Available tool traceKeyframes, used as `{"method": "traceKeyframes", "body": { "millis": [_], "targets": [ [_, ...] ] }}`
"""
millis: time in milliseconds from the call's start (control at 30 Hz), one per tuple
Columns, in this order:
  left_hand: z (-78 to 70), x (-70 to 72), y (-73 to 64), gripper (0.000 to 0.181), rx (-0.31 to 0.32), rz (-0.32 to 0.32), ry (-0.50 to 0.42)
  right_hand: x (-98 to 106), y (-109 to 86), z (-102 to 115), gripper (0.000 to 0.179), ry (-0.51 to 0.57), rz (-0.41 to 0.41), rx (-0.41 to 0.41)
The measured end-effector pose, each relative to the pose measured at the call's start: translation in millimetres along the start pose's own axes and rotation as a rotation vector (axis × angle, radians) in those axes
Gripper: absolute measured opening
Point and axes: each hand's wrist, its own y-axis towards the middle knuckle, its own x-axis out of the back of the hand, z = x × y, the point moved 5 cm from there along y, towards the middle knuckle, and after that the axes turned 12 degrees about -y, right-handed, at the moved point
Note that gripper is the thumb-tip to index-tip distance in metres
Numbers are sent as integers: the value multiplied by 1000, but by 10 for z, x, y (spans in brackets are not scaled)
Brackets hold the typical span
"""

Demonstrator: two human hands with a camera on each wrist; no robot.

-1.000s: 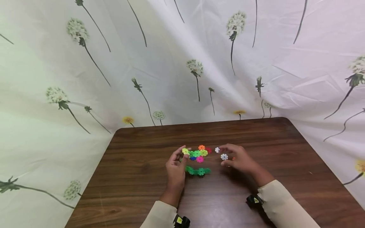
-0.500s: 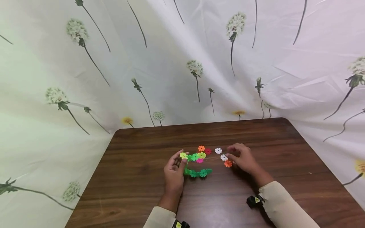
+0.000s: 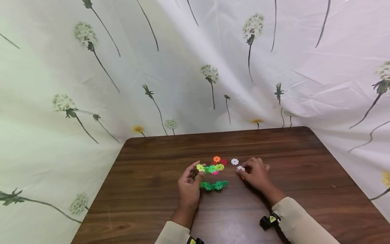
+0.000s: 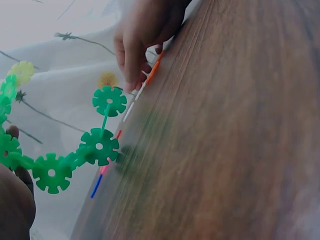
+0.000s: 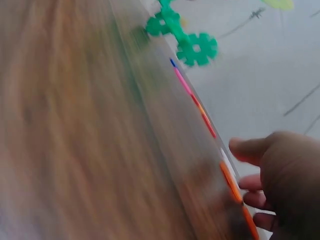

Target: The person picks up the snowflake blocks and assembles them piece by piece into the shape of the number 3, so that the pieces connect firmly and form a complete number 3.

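My left hand [image 3: 189,186] pinches a curved chain of interlocking flower-shaped plastic discs [image 3: 212,168] by its bend, between thumb and fingers. The chain runs from yellow through light green to darker green, its lower green arm [image 3: 218,185] hanging just over the table. In the left wrist view its green discs [image 4: 51,173] show slotted rims and round centre holes. Over at the right, my right hand [image 3: 257,173] reaches down to a loose white disc [image 3: 240,167], thumb and fingertips right at it. Its thumb and fingers stand apart in the right wrist view. Orange discs [image 5: 231,181] lie beneath this hand, partly hidden.
Further loose discs lie flat on the dark wooden table [image 3: 152,189]: a white one [image 3: 234,161], an orange one [image 3: 216,159], a red one [image 3: 223,162] and a pink one [image 3: 215,173]. A flower-printed cloth [image 3: 182,67] hangs behind the table's far edge.
My right hand drew back a little from the white discs, then came down over the nearer one, covering most of the orange disc beside it. The left hand lowered the chain slightly.
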Motion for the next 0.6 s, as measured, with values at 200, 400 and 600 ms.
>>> {"method": "traceKeyframes", "body": {
  "millis": [200, 400, 600],
  "targets": [
    [-1, -24, -15, 34, -28, 17, -12, -25, -11, 62, 25, -11, -12, -81],
    [-15, -34, -25, 35, -34, 23, -12, -19, -6, 69, 21, 3, 1, -120],
    [-12, -42, -30, 36, -16, 23, -11, -5, -12, 80, 21, 55, 23, -138]
  ]
}}
